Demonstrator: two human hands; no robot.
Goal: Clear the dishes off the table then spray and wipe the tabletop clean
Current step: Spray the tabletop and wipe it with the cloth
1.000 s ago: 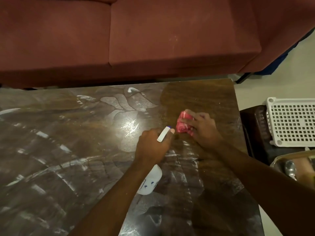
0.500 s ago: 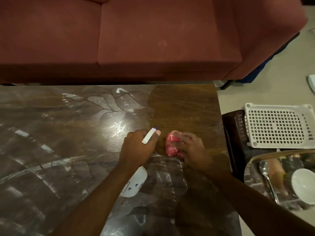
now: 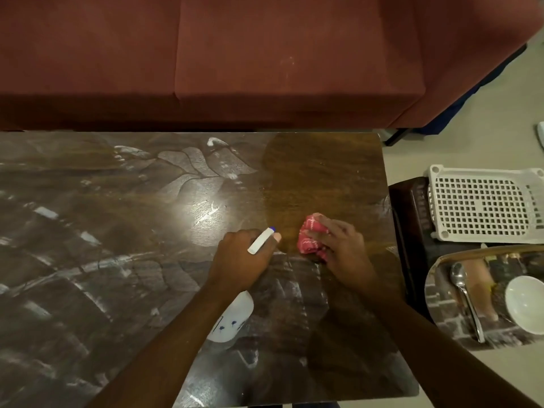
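Observation:
The dark glossy tabletop point(image 3: 103, 260) fills the left and middle of the view, streaked with white residue; a cleaner brown patch lies near its far right corner. My left hand point(image 3: 241, 260) grips a white spray bottle point(image 3: 232, 322) by its head, nozzle pointing right toward the cloth. My right hand point(image 3: 341, 248) presses a crumpled red cloth point(image 3: 309, 237) onto the table just right of the nozzle. Off the table at the right, a shiny metal tray point(image 3: 441, 307) holds a spoon point(image 3: 465, 295) and a white bowl point(image 3: 527, 304).
A maroon sofa point(image 3: 265, 54) runs along the table's far edge. To the right of the table stands a dark low stand point(image 3: 412, 219) bearing a white perforated plastic basket point(image 3: 482, 201). Pale floor point(image 3: 412, 160) shows beyond the table's right corner.
Both hands have slid a little toward me and left across the table, the cloth moving with the right hand. My view has shifted, bringing the tray with spoon and bowl into sight.

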